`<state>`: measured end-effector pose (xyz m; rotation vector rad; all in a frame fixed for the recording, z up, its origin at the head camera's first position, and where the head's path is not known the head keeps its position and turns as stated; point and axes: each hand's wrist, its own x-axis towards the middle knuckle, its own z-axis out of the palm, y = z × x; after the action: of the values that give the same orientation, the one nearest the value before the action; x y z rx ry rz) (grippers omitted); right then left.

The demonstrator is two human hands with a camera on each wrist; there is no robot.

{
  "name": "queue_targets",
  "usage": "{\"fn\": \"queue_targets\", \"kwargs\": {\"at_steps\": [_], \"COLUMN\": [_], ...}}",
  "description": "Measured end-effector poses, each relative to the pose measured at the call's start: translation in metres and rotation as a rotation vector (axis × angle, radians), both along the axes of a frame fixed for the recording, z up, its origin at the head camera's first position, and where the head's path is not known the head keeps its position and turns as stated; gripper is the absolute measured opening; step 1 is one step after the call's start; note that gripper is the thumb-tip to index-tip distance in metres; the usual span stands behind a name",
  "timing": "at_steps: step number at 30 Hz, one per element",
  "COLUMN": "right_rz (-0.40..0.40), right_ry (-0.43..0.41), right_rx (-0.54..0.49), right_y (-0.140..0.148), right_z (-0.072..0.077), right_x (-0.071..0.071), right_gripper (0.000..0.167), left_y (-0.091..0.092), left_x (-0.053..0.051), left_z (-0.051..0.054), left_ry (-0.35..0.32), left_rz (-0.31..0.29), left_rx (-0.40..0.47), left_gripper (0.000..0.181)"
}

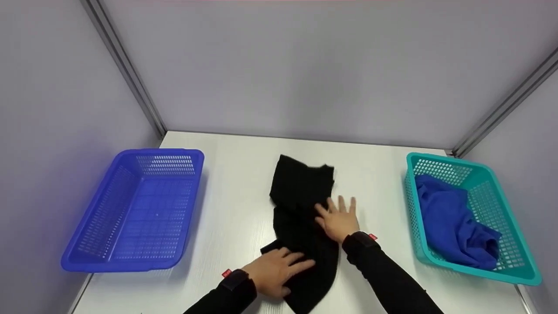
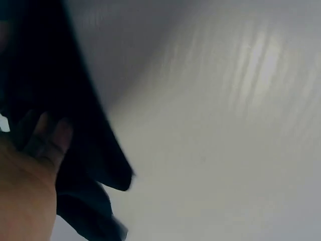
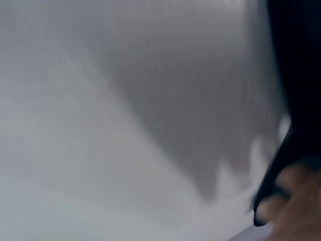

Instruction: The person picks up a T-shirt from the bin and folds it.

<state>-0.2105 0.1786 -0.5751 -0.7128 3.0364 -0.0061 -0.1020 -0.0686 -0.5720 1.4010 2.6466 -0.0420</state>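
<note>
A black cloth (image 1: 303,183), uneven and bunched in its middle, lies lengthwise on the white table. The left hand (image 1: 277,270) rests on its lower part with fingers extended. Higher up, the right hand (image 1: 340,220) is at the cloth's right edge, fingers spread. The left wrist view has the dark cloth (image 2: 95,145) beside and under the fingers of the left hand (image 2: 30,175). In the right wrist view the blurred right hand (image 3: 296,201) is against the dark cloth (image 3: 301,90); its fingertips are partly hidden.
A blue basket (image 1: 198,183) with nothing in it stands at the left of the white table (image 1: 235,174). At the right, a teal basket (image 1: 414,218) holds a crumpled blue cloth (image 1: 449,218). Grey panels (image 1: 305,69) enclose the back and sides.
</note>
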Motion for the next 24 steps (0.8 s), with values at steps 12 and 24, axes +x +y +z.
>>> {"fn": "queue_targets", "kwargs": {"at_steps": [12,24], "right_rz": [0.000,-0.061], "right_ry": [0.029,-0.210], "right_rx": [-0.187,-0.426], "right_y": [-0.024,-0.005], "right_z": [0.013,-0.013], "right_x": [0.015,0.020], "right_gripper": [0.052,0.053], "left_y": [0.025,0.032], "left_x": [-0.031,-0.053], "left_z": [-0.030,-0.022], "left_ry": [-0.039,-0.097], "left_rz": [0.280,0.359], "left_rx": [-0.007,0.257], "left_gripper": [0.058,0.069]}}
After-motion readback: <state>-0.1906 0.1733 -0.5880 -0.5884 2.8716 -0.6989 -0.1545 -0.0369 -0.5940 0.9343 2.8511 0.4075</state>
